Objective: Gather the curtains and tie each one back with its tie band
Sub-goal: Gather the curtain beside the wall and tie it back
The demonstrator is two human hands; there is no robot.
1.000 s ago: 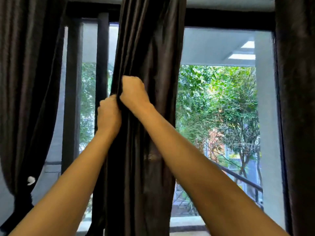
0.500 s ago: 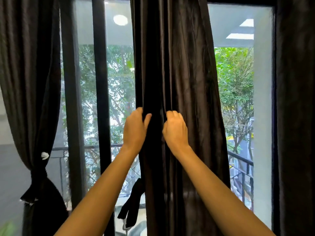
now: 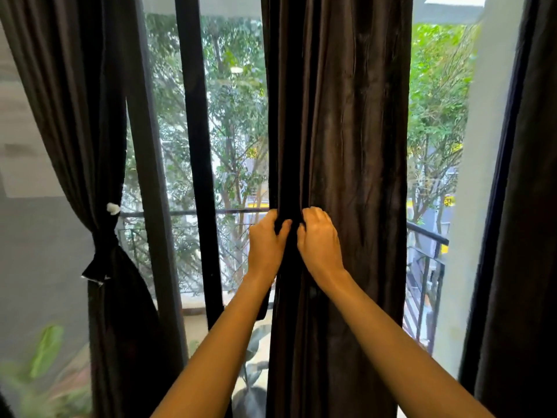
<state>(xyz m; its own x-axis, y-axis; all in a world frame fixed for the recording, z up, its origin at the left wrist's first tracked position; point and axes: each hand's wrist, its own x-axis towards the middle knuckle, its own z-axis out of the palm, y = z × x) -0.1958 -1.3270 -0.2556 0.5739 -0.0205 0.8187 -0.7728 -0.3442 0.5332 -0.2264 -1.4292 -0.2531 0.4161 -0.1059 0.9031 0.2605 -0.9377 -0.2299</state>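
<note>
Both hands bunching the middle curtain (image 3: 346,131) at a tall window.
Left hand (image 3: 265,242) and right hand (image 3: 319,239) clench its folds side by side; left curtain (image 3: 75,116) hangs knotted in its tie band (image 3: 101,262).

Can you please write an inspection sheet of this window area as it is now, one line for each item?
Surface: nothing seen; the work is at a glass door with a dark frame.
Job's things: middle curtain hangs loose, partly bunched, no band around it. Left curtain is already tied with its tie band. Right curtain hangs at the edge, no band seen.
Clutter: a small white item on the left curtain; what it is cannot be told.
Grippers: left hand and right hand both grip folds of the middle curtain.
Cables: nothing seen.
Surroundings: balcony railing, trees outside, green plant at lower left.
</note>
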